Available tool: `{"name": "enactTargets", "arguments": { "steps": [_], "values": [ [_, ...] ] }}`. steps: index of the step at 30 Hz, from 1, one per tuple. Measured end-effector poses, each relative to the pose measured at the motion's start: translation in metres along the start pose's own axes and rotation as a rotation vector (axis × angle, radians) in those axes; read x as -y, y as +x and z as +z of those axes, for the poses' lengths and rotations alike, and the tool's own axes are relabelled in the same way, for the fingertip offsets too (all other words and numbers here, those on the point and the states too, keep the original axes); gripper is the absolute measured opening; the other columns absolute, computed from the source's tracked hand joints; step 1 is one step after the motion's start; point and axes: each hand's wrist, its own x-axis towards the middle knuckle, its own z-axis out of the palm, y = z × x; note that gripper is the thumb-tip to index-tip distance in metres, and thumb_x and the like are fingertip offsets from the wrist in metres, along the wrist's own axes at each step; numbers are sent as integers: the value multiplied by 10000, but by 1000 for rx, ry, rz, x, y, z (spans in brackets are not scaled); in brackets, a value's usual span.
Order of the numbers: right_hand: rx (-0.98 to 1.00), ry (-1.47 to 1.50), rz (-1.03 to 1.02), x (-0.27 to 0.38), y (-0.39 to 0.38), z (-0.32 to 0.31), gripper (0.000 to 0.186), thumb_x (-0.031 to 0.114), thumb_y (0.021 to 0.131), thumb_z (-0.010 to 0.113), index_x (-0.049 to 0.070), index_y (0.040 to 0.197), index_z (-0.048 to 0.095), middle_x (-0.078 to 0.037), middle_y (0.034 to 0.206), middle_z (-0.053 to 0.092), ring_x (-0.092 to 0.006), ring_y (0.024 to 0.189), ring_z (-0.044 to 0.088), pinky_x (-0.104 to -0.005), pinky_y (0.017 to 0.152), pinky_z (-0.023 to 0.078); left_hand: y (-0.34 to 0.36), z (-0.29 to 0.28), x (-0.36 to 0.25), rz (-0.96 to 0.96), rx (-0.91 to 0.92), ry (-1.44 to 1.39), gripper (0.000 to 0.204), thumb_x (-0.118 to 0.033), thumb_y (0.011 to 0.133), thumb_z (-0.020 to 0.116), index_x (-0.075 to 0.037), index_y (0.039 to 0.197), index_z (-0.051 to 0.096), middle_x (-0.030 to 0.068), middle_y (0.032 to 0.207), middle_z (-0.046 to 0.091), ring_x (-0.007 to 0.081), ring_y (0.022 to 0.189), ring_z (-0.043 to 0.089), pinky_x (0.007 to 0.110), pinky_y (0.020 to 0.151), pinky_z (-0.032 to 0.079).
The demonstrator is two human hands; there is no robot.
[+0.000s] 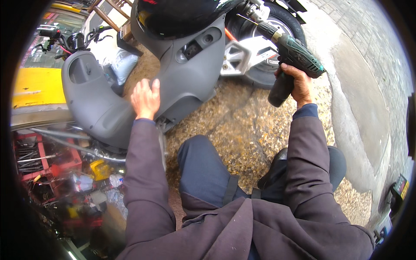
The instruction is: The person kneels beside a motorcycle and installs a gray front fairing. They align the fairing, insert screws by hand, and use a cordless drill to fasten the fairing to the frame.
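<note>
1. Brown jacket (242, 229) is the nearest thing, at the lower edge.
2. Right grip (300, 84) is closed around a green-black drill (301, 55), raised near a wheel (296, 24).
3. Left grip (145, 99) is empty, fingers slightly apart, over the grey scooter (186, 71); whether it touches, I cannot tell.
4. Beyond the scooter are a white bag (123, 65) and a wooden chair (126, 31); red tool tray (42, 151) is at left.
</note>
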Motion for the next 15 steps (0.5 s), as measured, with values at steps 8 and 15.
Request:
{"name": "enactTargets", "arguments": {
  "steps": [8, 15],
  "values": [
    [-57, -235, -92, 27, -78, 34, 319, 7, 751, 766, 1, 1062, 694, -92, 888, 707, -211, 737, 683, -352, 718, 572, -2, -19, 6, 196, 29, -53, 675, -607, 876, 615, 27, 1106, 587, 242, 1076, 667, 416, 1006, 642, 500, 874, 507],
    [-57, -778, -24, 51, -136, 42, 350, 47, 733, 816, 43, 1069, 720, -64, 926, 736, -171, 813, 681, -335, 771, 555, -1, -26, 17, 275, 133, -55, 787, -692, 809, 656, 22, 1118, 541, 257, 1090, 659, 416, 1026, 653, 507, 868, 519]
  ]
}}
